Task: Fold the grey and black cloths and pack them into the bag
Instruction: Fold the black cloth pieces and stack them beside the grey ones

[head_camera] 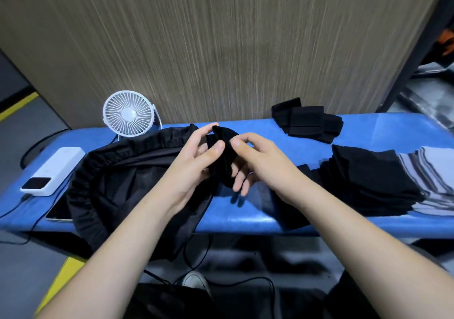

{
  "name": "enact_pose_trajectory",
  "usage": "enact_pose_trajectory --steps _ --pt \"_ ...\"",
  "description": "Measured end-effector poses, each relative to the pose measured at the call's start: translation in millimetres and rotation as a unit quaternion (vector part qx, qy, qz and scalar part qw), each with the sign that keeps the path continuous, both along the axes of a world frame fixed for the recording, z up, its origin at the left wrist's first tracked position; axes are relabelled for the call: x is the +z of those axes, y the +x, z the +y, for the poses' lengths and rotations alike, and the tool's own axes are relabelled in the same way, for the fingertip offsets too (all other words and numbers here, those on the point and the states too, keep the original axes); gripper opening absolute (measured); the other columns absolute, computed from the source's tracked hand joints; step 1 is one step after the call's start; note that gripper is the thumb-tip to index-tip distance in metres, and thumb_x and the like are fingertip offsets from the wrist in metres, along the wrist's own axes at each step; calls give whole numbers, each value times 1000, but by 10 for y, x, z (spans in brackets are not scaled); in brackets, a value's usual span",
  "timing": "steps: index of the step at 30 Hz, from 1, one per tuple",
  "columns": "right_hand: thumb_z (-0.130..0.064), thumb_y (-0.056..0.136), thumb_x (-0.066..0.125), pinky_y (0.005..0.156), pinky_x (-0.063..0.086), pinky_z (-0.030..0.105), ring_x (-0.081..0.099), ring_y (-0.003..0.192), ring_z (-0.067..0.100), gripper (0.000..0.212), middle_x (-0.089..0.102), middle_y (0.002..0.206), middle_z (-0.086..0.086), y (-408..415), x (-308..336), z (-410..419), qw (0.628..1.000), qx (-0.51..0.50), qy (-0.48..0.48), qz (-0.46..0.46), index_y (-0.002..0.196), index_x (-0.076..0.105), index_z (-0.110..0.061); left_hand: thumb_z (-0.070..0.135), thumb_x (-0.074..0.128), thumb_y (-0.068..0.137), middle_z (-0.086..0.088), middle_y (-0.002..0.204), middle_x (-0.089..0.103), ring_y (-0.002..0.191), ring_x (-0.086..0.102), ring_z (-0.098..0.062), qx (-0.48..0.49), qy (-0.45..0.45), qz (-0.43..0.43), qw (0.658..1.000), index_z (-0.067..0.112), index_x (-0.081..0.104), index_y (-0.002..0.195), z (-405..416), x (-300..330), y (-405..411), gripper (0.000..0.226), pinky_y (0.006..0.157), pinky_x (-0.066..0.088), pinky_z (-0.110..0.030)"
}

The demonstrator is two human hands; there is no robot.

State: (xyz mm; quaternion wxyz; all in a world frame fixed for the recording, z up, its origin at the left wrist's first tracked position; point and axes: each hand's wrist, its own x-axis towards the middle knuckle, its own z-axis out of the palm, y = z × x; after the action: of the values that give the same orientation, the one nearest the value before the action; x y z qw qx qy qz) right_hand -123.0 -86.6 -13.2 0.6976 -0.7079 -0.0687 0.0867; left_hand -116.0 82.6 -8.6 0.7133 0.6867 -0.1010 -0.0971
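Observation:
Both hands hold one small black cloth [224,151] above the middle of the blue table [368,127]. My left hand [194,163] pinches its left side between thumb and fingers. My right hand [258,161] grips the right side, fingers curled under the fabric. A black drawstring bag [118,183] lies open on the table's left half and hangs over the front edge. To the right sits a pile of black cloths [368,181], with grey cloths [432,173] beside it. Folded black cloths [307,122] rest at the back right.
A white desk fan [129,114] stands at the back left. A white power bank [54,171] and a phone [59,210] lie at the left end, with black cables trailing off. A wood-grain panel [221,48] rises behind the table.

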Motion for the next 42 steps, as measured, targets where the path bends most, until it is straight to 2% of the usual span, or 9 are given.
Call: enact_pose_trajectory --steps 5,12,17,21,25,30,34,37,42 --pt "-4 98 58 50 55 38 63 53 32 38 58 76 14 -16 -56 19 999 26 -35 -22 134 49 -11 -1 61 94 -10 118 71 93 67 -19 38 9 -13 999 24 41 145 -20 -23 -2 61 86 51 -33" --pt "-23 91 69 66 53 35 49 69 14 36 46 87 4 55 -58 -88 983 -104 -111 -106 123 55 -34 -15 41 93 -15 114 73 94 69 -21 48 -69 -44 995 34 48 136 59 88 35 66 82 55 -29" --pt "-25 95 66 86 57 36 65 89 13 37 62 103 4 25 -23 -195 998 -38 52 2 127 56 -40 -8 44 94 -14 109 62 94 59 -19 17 -97 -25 995 26 66 103 64 104 77 42 72 51 -23" --pt "-1 91 65 71 55 30 69 88 18 37 71 101 5 3 7 -292 982 -31 183 24 125 62 -16 -7 44 94 1 100 70 91 63 -12 28 -78 -18 996 19 70 103 -88 135 118 38 75 52 -21" --pt "8 86 66 56 50 24 68 77 14 38 72 96 3 -43 92 -553 984 -95 149 -15 119 66 -11 -4 50 95 0 97 74 88 68 -11 43 -32 -35 998 15 70 112 -339 151 156 32 74 53 -21" --pt "3 87 67 53 48 20 69 84 13 39 71 106 0 -190 176 -1009 979 -165 113 -46 117 65 -21 0 63 93 -5 122 71 108 70 -20 -13 -1 -60 998 13 65 125 -777 163 130 35 86 54 -28" --pt "-3 90 65 50 48 22 68 79 8 33 68 109 -6 -386 244 -1475 966 -247 44 -57 115 65 -24 8 69 90 -2 126 68 100 68 -16 -61 23 -82 995 21 64 127 -1215 203 54 40 89 54 -31" --pt "-6 90 64 49 50 24 68 74 6 28 67 109 -4 -557 238 -1847 956 -286 -22 -58 110 67 -26 22 66 83 -7 114 68 80 55 -21 -79 61 -88 991 27 65 124 -1547 192 -20 42 75 48 -33" --pt "-8 88 67 74 58 40 66 80 17 28 67 109 -5 -722 51 -2256 922 -316 -213 -66 104 67 -31 24 68 85 -32 119 61 69 52 -21 -122 125 -66 982 37 65 119 -1951 70 -126 37 76 48 -38"
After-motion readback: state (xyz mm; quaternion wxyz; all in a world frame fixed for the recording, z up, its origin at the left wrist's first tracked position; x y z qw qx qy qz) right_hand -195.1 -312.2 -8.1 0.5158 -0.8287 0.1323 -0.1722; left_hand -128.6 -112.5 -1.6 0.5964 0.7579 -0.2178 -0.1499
